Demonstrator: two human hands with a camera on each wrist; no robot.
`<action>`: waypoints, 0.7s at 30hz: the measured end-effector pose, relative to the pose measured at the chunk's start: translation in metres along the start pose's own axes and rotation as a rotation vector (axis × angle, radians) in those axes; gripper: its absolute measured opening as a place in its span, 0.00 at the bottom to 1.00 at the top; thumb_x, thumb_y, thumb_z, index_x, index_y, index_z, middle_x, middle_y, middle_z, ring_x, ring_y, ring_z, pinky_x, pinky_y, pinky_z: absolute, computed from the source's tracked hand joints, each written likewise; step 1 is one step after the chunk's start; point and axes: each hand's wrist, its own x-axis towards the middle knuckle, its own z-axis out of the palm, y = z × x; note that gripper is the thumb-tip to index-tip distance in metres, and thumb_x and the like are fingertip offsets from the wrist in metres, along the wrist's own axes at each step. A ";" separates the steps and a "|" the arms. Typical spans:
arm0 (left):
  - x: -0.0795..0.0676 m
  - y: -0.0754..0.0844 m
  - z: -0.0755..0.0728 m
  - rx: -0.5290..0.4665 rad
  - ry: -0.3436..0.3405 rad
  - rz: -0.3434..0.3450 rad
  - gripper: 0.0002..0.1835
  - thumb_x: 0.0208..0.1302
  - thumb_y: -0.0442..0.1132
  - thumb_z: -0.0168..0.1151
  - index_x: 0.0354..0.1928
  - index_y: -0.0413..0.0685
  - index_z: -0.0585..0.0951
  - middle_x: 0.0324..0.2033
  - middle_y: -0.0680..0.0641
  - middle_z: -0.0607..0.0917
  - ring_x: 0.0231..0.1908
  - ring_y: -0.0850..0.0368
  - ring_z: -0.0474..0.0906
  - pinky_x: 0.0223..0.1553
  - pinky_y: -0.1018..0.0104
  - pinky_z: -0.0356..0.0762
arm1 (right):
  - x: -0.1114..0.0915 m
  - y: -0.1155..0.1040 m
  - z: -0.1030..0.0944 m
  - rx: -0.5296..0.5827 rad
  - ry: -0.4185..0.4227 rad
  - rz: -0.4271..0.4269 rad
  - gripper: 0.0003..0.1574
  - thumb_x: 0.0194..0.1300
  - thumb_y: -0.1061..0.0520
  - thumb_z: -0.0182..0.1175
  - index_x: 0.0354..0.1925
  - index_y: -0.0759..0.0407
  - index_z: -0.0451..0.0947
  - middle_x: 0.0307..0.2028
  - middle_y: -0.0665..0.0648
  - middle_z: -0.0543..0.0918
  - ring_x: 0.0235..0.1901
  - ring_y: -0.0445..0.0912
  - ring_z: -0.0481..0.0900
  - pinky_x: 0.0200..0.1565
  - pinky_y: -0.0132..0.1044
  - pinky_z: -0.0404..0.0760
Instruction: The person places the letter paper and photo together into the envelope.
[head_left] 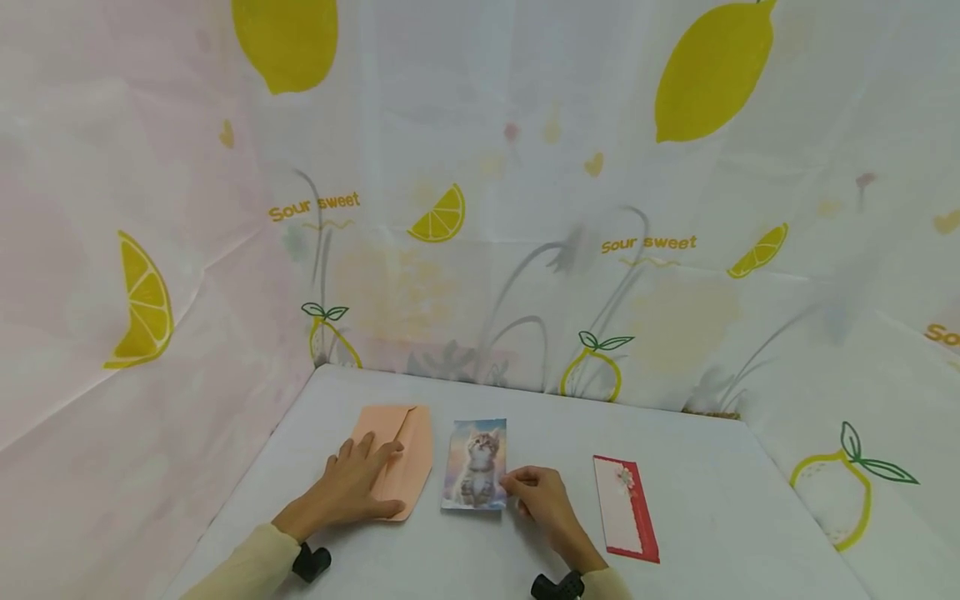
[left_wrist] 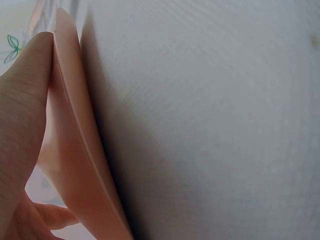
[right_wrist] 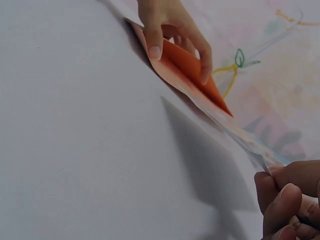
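Observation:
My left hand [head_left: 348, 483] lies across a peach envelope [head_left: 416, 467], fingers spread. Its thumb [left_wrist: 30, 85] presses near the envelope's edge in the left wrist view. The envelope stands partly ajar, and its orange inside [right_wrist: 192, 72] shows in the right wrist view. Between thumb and fingers, my right hand [head_left: 543, 496] pinches the right edge of a kitten picture card [head_left: 476, 467]. That card is held upright in the head view, to the right of the envelope. A shadow [right_wrist: 205, 160] falls on the table beneath it in the right wrist view.
A white and red card [head_left: 626, 508] with a flower lies to the right of my right hand. Underneath is a white table [head_left: 712, 500]. A lemon-printed cloth [head_left: 487, 292] encloses the table at the back and sides. Black wrist devices [head_left: 311, 562] sit at both cuffs.

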 end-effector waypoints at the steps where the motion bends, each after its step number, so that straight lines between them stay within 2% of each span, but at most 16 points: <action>1: 0.000 0.000 0.000 -0.002 0.002 0.001 0.49 0.49 0.72 0.74 0.71 0.59 0.72 0.70 0.25 0.64 0.65 0.20 0.61 0.53 0.20 0.61 | 0.000 -0.001 0.001 0.004 0.000 -0.006 0.16 0.68 0.51 0.69 0.42 0.65 0.85 0.29 0.52 0.85 0.17 0.38 0.70 0.21 0.31 0.68; 9: 0.000 -0.001 0.003 0.003 -0.006 0.005 0.49 0.49 0.72 0.74 0.70 0.59 0.72 0.70 0.24 0.65 0.65 0.17 0.60 0.52 0.20 0.62 | 0.002 -0.004 0.015 0.031 -0.016 -0.014 0.16 0.68 0.52 0.70 0.42 0.65 0.85 0.29 0.52 0.87 0.16 0.38 0.69 0.21 0.31 0.67; 21: 0.001 -0.001 0.000 0.025 0.001 0.020 0.48 0.50 0.72 0.73 0.70 0.60 0.72 0.70 0.25 0.66 0.65 0.21 0.62 0.50 0.22 0.65 | 0.013 -0.006 0.035 0.033 -0.019 -0.030 0.14 0.67 0.53 0.70 0.41 0.64 0.86 0.28 0.52 0.86 0.16 0.38 0.70 0.21 0.30 0.68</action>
